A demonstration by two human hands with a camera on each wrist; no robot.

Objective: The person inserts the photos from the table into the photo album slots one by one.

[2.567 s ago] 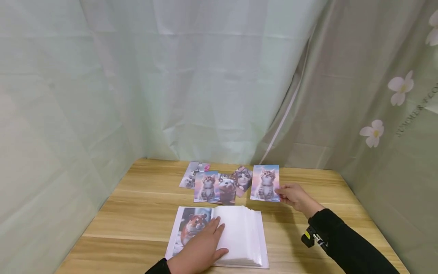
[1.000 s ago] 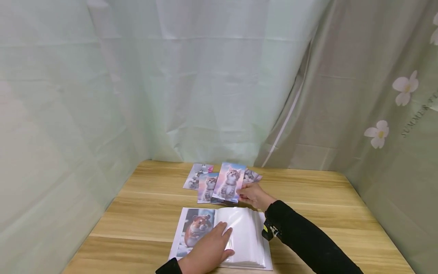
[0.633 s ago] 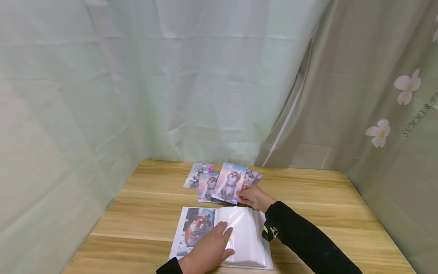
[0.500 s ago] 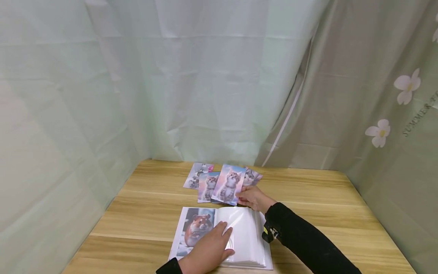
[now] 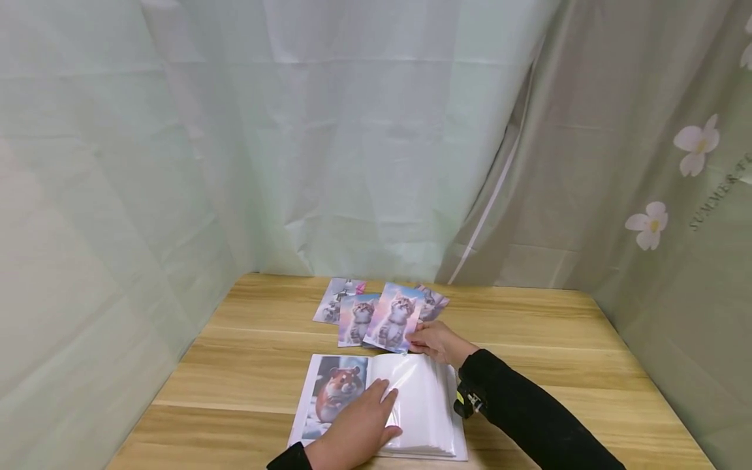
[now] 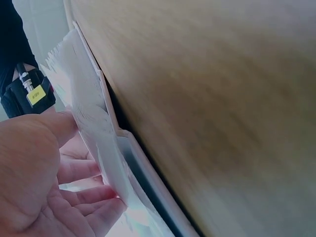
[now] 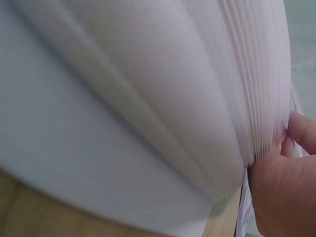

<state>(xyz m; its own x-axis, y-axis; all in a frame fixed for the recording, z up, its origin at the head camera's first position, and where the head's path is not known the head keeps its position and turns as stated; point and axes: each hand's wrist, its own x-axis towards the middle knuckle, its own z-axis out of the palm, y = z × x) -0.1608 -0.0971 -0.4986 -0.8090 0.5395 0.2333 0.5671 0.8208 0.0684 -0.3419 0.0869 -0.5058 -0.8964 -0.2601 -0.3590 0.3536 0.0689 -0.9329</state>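
An open photo album [image 5: 416,398] lies near the front of the table, with a hamster picture [image 5: 337,391] in its left page and a glossy blank sleeve on the right. My left hand [image 5: 360,424] rests on it across the fold, fingers extended; the left wrist view shows that hand [image 6: 54,168] along the edge of the sleeves [image 6: 94,123]. Just behind the album my right hand [image 5: 436,341] pinches the lower right edge of a kitten photo [image 5: 392,316], which overlaps other photos. In the right wrist view, the right hand [image 7: 284,182] appears past the stacked album sleeves [image 7: 259,98].
A smaller kitten photo [image 5: 356,321] and a greyish animal photo [image 5: 335,300] lie to the left of the held one. A cat photo [image 5: 433,304] shows partly behind it on the right. Pale curtains [image 5: 364,163] surround the wooden table [image 5: 235,372].
My right hand has carried the kitten photo leftward from the right side to over the other photos, then lowered it slightly. The left hand has stayed on the album.
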